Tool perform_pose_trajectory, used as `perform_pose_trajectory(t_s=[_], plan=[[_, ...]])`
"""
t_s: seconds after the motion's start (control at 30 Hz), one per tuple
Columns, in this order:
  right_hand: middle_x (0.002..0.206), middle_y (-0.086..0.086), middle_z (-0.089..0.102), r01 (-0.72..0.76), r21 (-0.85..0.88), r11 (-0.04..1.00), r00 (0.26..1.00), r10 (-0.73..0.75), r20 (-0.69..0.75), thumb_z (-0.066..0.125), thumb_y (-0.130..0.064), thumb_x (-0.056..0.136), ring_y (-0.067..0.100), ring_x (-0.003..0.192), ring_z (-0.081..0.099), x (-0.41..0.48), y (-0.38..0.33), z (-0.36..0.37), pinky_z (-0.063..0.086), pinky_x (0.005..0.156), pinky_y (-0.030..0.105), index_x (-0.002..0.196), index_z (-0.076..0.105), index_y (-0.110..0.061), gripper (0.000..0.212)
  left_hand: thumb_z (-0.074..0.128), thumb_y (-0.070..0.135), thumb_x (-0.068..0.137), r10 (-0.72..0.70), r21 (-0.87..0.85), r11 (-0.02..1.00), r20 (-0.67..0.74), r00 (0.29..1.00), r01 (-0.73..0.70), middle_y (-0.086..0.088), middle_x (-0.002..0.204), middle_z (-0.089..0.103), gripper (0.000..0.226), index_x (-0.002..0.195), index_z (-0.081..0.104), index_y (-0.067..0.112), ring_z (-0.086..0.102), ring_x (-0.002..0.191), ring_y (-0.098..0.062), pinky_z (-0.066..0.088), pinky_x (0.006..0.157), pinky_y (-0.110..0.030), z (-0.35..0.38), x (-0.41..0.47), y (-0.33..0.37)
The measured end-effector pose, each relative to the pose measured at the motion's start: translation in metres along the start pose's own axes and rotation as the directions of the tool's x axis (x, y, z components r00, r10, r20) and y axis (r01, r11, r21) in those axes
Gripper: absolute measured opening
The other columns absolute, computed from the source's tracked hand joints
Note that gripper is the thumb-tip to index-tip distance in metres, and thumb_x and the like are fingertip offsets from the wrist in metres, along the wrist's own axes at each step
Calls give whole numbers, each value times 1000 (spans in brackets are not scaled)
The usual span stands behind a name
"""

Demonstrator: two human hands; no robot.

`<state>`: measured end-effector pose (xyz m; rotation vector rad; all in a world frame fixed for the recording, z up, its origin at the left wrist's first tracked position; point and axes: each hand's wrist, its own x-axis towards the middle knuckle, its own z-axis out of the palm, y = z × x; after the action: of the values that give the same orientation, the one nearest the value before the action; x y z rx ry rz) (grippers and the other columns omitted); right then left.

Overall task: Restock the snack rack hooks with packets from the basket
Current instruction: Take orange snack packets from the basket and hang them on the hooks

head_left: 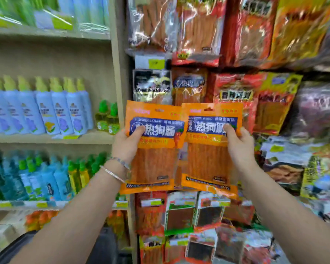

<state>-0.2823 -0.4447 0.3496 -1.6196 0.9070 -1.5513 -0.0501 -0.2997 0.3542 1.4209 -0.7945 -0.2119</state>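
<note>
I hold two orange snack packets with blue labels side by side in front of the rack. My left hand (pixel 125 143) grips the left orange packet (pixel 152 159) at its left edge, thumb on the blue label. My right hand (pixel 238 143) grips the right orange packet (pixel 208 159) at its right edge, thumb on the label. Both packets stand upright, their hang holes at the top. Behind them the snack rack (pixel 236 88) hangs full of red, orange and yellow packets. The hooks themselves are hidden. The basket is not clearly in view.
A wooden shelf unit (pixel 116 73) stands to the left with blue spray bottles (pixel 46 113), small green bottles (pixel 107 119) and teal bottles lower down. More snack packets (pixel 198 225) hang below my hands. A dark object (pixel 107 244) lies at the bottom.
</note>
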Motion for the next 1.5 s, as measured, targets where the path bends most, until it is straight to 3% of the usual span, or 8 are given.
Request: perform_pose_trajectory(t_s=[0.1,0.23,0.4,0.5,0.9,1.17,1.33,1.5], plan=[[77,-15,62,-6,34,999,1000,7,-21,56,-30,92,-3,69,55,37,-14,5,40,59,14,83,63,-21,15,67,30,84,19,-14,1000,-38,999,-19,9,68,68,14,71,65,25,64,69,-11,50,70,-28,15,18,19],[88,2,66,-41,109,993,999,41,3,54,-34,90,15,79,58,80,-25,20,44,74,33,83,64,-18,20,66,35,83,57,-12,998,-83,995,-58,19,48,61,24,62,62,24,58,56,2,47,63,-24,32,35,34],[109,4,63,-146,127,981,986,134,101,50,-42,91,23,101,58,129,-33,47,44,87,37,110,62,-13,37,65,34,85,88,-56,994,-68,994,-92,0,72,68,21,67,63,23,64,74,-22,52,76,-35,49,61,42],[120,5,61,-178,144,973,976,156,153,50,-41,91,24,108,57,153,-33,62,45,95,40,122,57,-12,43,65,35,84,119,-49,991,-71,990,-123,8,61,63,24,63,62,24,59,61,-13,49,59,-18,58,78,40],[85,9,62,-132,106,986,985,118,125,52,-31,92,23,78,57,202,4,91,43,69,32,93,63,-2,30,61,37,87,106,-58,993,34,994,-104,-8,81,60,25,80,61,13,56,75,-21,44,72,-36,94,126,28],[87,-6,46,301,-9,954,948,-300,-105,67,-29,84,14,80,46,187,18,77,38,72,19,89,44,-24,24,61,40,86,47,-74,996,18,999,-45,8,88,68,13,85,60,27,62,84,-9,47,72,-30,121,127,23],[91,-12,63,75,130,989,955,-109,276,57,-56,85,9,87,58,178,11,79,47,74,25,93,60,-23,34,62,47,83,46,-101,994,68,997,-39,4,95,71,26,91,66,23,65,95,-20,50,86,-40,139,127,25],[73,-1,64,154,229,961,963,-198,182,58,-38,91,9,70,55,186,2,74,43,66,34,78,62,-18,24,65,21,87,257,-91,963,42,966,-252,2,120,63,34,116,51,28,62,102,-16,50,88,-30,154,132,31]])
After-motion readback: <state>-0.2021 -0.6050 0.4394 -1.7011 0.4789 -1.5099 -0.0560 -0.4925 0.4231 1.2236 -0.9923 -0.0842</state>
